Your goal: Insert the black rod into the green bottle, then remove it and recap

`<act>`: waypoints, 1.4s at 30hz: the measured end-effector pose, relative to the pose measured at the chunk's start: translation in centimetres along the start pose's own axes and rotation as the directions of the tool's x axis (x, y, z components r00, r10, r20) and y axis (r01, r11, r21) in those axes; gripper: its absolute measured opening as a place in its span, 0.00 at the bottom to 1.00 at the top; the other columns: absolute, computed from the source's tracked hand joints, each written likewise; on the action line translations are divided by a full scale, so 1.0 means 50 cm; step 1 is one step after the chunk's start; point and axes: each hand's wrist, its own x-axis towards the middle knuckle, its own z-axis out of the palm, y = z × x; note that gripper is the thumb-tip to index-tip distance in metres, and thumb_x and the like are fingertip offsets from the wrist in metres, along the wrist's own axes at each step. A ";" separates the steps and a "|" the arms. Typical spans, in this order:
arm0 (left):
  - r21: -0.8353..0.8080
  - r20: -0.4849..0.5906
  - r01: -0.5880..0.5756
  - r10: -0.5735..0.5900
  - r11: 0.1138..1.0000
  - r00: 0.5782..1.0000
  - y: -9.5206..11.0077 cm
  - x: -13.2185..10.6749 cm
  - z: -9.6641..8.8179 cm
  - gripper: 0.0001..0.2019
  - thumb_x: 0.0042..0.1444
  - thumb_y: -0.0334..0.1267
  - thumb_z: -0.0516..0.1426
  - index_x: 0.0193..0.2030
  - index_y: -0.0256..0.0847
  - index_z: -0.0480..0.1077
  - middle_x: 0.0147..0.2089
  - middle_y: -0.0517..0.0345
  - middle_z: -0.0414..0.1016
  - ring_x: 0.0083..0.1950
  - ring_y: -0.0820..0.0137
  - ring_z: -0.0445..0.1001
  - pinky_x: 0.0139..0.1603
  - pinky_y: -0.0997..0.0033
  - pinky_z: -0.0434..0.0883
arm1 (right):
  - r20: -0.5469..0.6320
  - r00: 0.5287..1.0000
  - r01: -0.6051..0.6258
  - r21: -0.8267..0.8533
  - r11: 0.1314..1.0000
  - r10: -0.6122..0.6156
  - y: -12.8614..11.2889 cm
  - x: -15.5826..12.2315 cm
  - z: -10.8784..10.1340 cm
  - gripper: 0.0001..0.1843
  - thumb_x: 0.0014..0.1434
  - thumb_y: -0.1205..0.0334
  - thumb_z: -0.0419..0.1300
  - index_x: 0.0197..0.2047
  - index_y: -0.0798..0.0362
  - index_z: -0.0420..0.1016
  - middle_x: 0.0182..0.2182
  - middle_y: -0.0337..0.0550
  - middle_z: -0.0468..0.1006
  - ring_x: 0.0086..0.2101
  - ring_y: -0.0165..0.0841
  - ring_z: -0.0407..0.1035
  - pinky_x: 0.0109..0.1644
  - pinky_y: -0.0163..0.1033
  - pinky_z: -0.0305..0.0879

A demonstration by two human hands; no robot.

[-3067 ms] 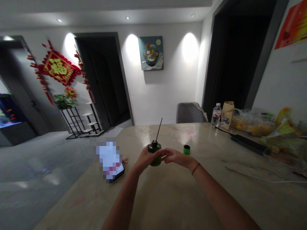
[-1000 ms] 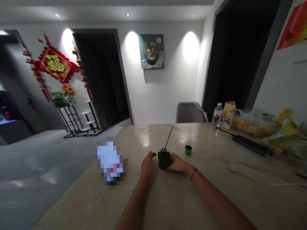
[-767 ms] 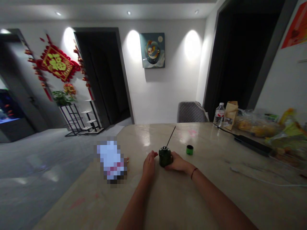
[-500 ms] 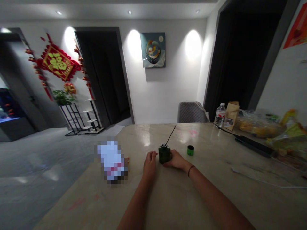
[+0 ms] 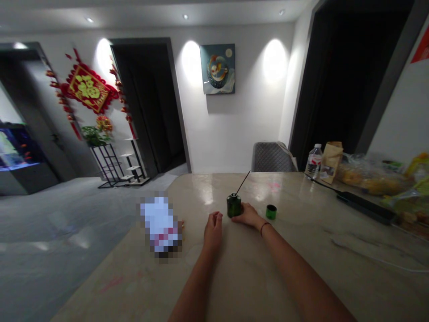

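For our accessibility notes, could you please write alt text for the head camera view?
A right hand touches a dark green bottle with a thin black stick in it, on a pale stone counter; the left hand sits curled beside it. A small green cylinder stands nearby.

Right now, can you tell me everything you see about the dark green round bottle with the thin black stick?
The dark green round bottle stands upright on a pale, polished stone-look tabletop. It has a shiny surface, perhaps glass, rounded shoulders and a short neck. A thin black stick rises from its top, leaning to the right. The right hand lies against its lower right side, and seems to touch it. The left hand is nearby but apart.
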 end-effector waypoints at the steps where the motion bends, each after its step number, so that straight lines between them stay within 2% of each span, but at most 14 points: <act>1: 0.004 0.000 0.000 0.000 1.000 1.000 0.000 0.000 0.000 0.19 0.53 0.50 0.45 0.43 0.38 0.63 0.44 0.47 0.71 0.46 0.65 0.70 0.50 0.63 0.63 | -0.005 1.000 -0.005 -0.011 1.000 0.005 0.000 0.003 0.000 0.31 0.31 0.51 0.67 0.41 0.53 0.71 0.38 0.45 0.75 0.38 0.38 0.69 0.39 0.36 0.63; 8: 0.011 0.000 -0.001 0.001 1.000 1.000 0.002 -0.003 -0.001 0.18 0.53 0.49 0.45 0.42 0.38 0.63 0.43 0.48 0.72 0.46 0.66 0.70 0.49 0.65 0.64 | -0.058 0.996 -0.070 -0.156 0.985 0.061 -0.003 0.015 0.000 0.33 0.31 0.47 0.65 0.42 0.54 0.70 0.42 0.50 0.72 0.42 0.41 0.68 0.42 0.39 0.63; 14: 0.034 0.004 0.003 -0.003 0.999 1.000 0.004 -0.005 0.000 0.17 0.53 0.48 0.46 0.42 0.38 0.63 0.43 0.48 0.72 0.46 0.66 0.70 0.49 0.66 0.64 | -0.083 0.993 -0.095 -0.215 0.972 0.078 -0.010 0.018 -0.001 0.34 0.34 0.45 0.63 0.43 0.55 0.69 0.42 0.52 0.71 0.43 0.42 0.67 0.43 0.40 0.62; 25: 0.071 0.012 -0.001 0.000 0.998 1.000 0.018 -0.014 -0.001 0.17 0.53 0.49 0.45 0.41 0.39 0.63 0.42 0.49 0.72 0.44 0.67 0.70 0.47 0.67 0.64 | -0.100 0.988 -0.135 -0.244 0.960 0.114 -0.008 0.033 -0.003 0.35 0.35 0.45 0.62 0.46 0.56 0.67 0.44 0.53 0.71 0.45 0.44 0.66 0.45 0.41 0.61; 33: 0.075 0.016 -0.009 0.008 0.997 1.000 0.003 -0.005 0.001 0.17 0.53 0.49 0.44 0.40 0.40 0.64 0.41 0.51 0.72 0.43 0.67 0.70 0.47 0.67 0.64 | -0.102 0.984 -0.165 -0.258 0.952 0.143 -0.010 0.038 -0.006 0.39 0.36 0.45 0.61 0.50 0.56 0.64 0.46 0.54 0.68 0.47 0.45 0.64 0.47 0.43 0.60; 38: 0.088 0.031 -0.036 0.034 0.995 0.999 0.004 -0.006 0.001 0.17 0.54 0.50 0.44 0.37 0.41 0.65 0.39 0.52 0.73 0.42 0.67 0.71 0.45 0.67 0.64 | -0.074 0.987 -0.157 -0.268 0.951 0.142 -0.016 0.033 -0.011 0.35 0.37 0.47 0.61 0.49 0.53 0.66 0.45 0.53 0.70 0.46 0.45 0.65 0.45 0.42 0.62; 42: 0.106 0.043 -0.063 0.059 0.992 0.997 0.012 -0.011 -0.001 0.15 0.54 0.48 0.45 0.33 0.42 0.67 0.37 0.54 0.74 0.41 0.67 0.71 0.43 0.68 0.65 | -0.109 0.982 -0.177 -0.255 0.951 0.154 -0.013 0.033 -0.006 0.34 0.37 0.47 0.61 0.48 0.54 0.66 0.45 0.53 0.70 0.46 0.45 0.65 0.45 0.42 0.62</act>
